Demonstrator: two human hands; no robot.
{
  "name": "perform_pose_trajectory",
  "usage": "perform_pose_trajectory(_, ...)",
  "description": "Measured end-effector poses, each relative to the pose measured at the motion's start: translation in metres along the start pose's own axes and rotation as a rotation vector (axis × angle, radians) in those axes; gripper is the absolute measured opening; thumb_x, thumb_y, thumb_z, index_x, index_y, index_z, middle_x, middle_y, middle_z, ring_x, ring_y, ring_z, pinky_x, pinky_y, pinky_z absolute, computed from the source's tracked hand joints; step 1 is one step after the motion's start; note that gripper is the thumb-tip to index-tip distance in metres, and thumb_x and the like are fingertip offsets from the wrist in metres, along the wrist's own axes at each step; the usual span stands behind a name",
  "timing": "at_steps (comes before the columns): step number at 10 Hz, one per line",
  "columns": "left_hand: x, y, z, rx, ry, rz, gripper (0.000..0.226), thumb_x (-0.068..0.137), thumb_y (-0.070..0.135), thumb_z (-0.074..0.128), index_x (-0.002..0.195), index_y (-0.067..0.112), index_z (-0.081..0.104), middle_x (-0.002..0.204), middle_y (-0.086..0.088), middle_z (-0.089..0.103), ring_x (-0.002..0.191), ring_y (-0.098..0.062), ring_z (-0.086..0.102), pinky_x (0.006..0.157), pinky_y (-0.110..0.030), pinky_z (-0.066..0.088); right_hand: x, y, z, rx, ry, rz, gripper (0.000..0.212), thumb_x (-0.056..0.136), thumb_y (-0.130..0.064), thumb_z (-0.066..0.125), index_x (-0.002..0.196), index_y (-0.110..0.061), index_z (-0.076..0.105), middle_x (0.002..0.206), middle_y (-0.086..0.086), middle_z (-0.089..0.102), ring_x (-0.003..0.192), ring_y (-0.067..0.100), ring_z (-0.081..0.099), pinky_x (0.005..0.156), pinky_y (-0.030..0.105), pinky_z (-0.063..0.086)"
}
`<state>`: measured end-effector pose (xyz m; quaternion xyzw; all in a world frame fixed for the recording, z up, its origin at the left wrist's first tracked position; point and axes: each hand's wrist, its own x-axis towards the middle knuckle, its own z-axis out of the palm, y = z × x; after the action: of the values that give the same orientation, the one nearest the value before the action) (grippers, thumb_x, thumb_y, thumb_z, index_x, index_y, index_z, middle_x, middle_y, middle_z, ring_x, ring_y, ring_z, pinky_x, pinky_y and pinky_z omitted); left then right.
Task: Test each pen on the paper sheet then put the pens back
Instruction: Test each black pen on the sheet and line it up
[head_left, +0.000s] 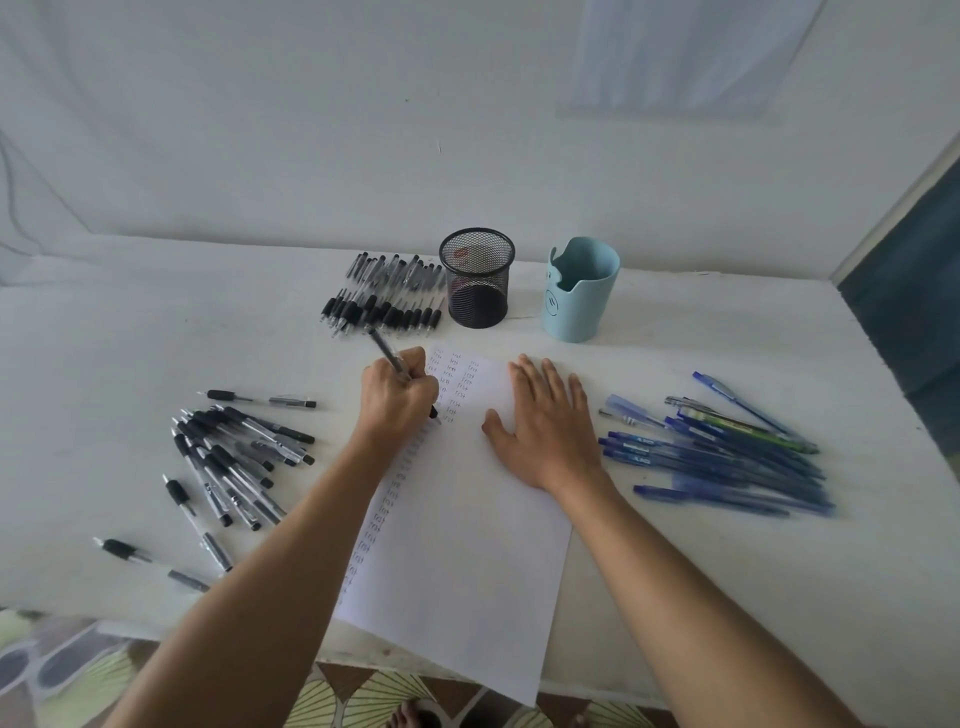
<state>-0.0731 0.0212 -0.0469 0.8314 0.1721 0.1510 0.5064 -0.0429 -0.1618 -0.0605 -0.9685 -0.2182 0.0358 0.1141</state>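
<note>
One pen (385, 349) in left hand (397, 400), touching paper (467, 545)

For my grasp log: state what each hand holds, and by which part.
The left hand grips a black pen low on its barrel, near the tip. The right hand holds nothing; it rests flat on the paper sheet.

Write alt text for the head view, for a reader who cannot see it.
The left hand writes with a black pen on a paper sheet while the right hand lies flat on it. More black pens lie left, blue pens right; a mesh cup and a blue cup stand behind.
</note>
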Motion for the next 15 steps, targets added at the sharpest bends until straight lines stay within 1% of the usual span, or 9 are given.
perform_pose_trajectory(1, -0.0012, 0.0032, 0.0002, 0.031, -0.01, 0.007, 0.04, 0.063, -0.011, 0.047, 0.049, 0.021, 0.028, 0.048, 0.01, 0.022, 0.053, -0.018, 0.023, 0.049, -0.032, 0.023, -0.0003, 0.0004, -0.0001, -0.004, -0.004, -0.002, 0.073, 0.099, -0.052, 0.03, 0.159, -0.014, 0.012, 0.168, 0.002, 0.006, 0.154, 0.022, -0.001, 0.124, 0.046, -0.004)
perform_pose_trajectory(4, 0.0001, -0.0008, 0.0003, 0.012, -0.003, 0.023, 0.034, 0.062, -0.009, 0.046, 0.054, 0.017, 0.025, 0.051, 0.007, 0.022, 0.054, -0.017, 0.024, 0.049, -0.034, 0.025, -0.0011, -0.0001, 0.0009, 0.001, 0.0, 0.002, 0.073, 0.099, -0.052, 0.031, 0.159, -0.014, 0.012, 0.168, 0.001, 0.006, 0.154, 0.022, -0.001, 0.124, 0.046, -0.005)
perform_pose_trajectory(6, -0.0008, -0.0003, 0.0017, 0.033, -0.015, 0.041, 0.035, 0.062, -0.009, 0.047, 0.052, 0.017, 0.027, 0.05, 0.008, 0.021, 0.055, -0.017, 0.023, 0.05, -0.032, 0.023, -0.0013, -0.0009, -0.0003, 0.003, 0.002, 0.004, 0.074, 0.099, -0.052, 0.031, 0.159, -0.014, 0.013, 0.168, 0.001, 0.006, 0.154, 0.022, -0.001, 0.124, 0.046, -0.005)
perform_pose_trajectory(7, -0.0011, 0.0012, 0.0014, 0.041, -0.017, 0.049, 0.036, 0.062, -0.009, 0.047, 0.051, 0.019, 0.026, 0.05, 0.01, 0.02, 0.055, -0.016, 0.02, 0.051, -0.032, 0.018, -0.0012, -0.0009, -0.0001, 0.002, 0.007, 0.002, 0.073, 0.099, -0.052, 0.032, 0.159, -0.014, 0.014, 0.168, 0.002, 0.008, 0.154, 0.022, 0.0, 0.124, 0.046, -0.004)
perform_pose_trajectory(8, -0.0023, 0.0031, 0.0021, 0.045, -0.018, 0.038, 0.034, 0.063, -0.01, 0.048, 0.055, 0.014, 0.025, 0.052, 0.007, 0.021, 0.056, -0.017, 0.02, 0.051, -0.033, 0.017, -0.0013, -0.001, 0.0, 0.0, 0.003, 0.003, 0.073, 0.099, -0.052, 0.031, 0.159, -0.014, 0.014, 0.168, 0.001, 0.007, 0.154, 0.022, 0.0, 0.124, 0.046, -0.005)
perform_pose_trajectory(10, -0.0028, 0.0034, 0.0024, 0.055, -0.016, 0.051, 0.033, 0.061, -0.007, 0.047, 0.053, 0.017, 0.026, 0.054, 0.0, 0.023, 0.057, -0.018, 0.022, 0.051, -0.035, 0.018, -0.002, -0.0007, -0.0005, 0.006, 0.005, 0.002, 0.073, 0.099, -0.052, 0.032, 0.159, -0.014, 0.014, 0.168, 0.002, 0.007, 0.154, 0.022, 0.0, 0.124, 0.046, -0.004)
perform_pose_trajectory(12, -0.0038, 0.0049, 0.0041, 0.062, -0.017, 0.053, 0.036, 0.063, -0.007, 0.05, 0.052, 0.018, 0.027, 0.052, 0.005, 0.023, 0.054, -0.015, 0.021, 0.048, -0.028, 0.017, -0.001, -0.0005, -0.0009, 0.0, 0.001, 0.002, 0.073, 0.099, -0.052, 0.031, 0.159, -0.014, 0.013, 0.168, 0.002, 0.006, 0.155, 0.022, -0.001, 0.124, 0.046, -0.004)
perform_pose_trajectory(13, -0.0035, 0.005, 0.0034, 0.055, -0.024, 0.047, 0.038, 0.061, -0.008, 0.048, 0.05, 0.02, 0.025, 0.053, 0.003, 0.021, 0.056, -0.016, 0.02, 0.05, -0.029, 0.016, -0.0012, -0.0009, -0.0005, 0.002, -0.003, 0.002, 0.074, 0.099, -0.052, 0.03, 0.159, -0.014, 0.013, 0.168, 0.002, 0.006, 0.155, 0.022, -0.002, 0.124, 0.046, -0.005)
perform_pose_trajectory(15, -0.0051, 0.0048, 0.0026, 0.052, -0.008, 0.039, 0.034, 0.063, -0.007, 0.049, 0.052, 0.019, 0.029, 0.051, 0.004, 0.026, 0.054, -0.017, 0.025, 0.049, -0.031, 0.022, -0.0016, -0.0007, -0.0012, -0.001, -0.004, 0.004, 0.074, 0.099, -0.052, 0.031, 0.159, -0.014, 0.013, 0.168, 0.002, 0.006, 0.154, 0.022, -0.001, 0.124, 0.046, -0.004)
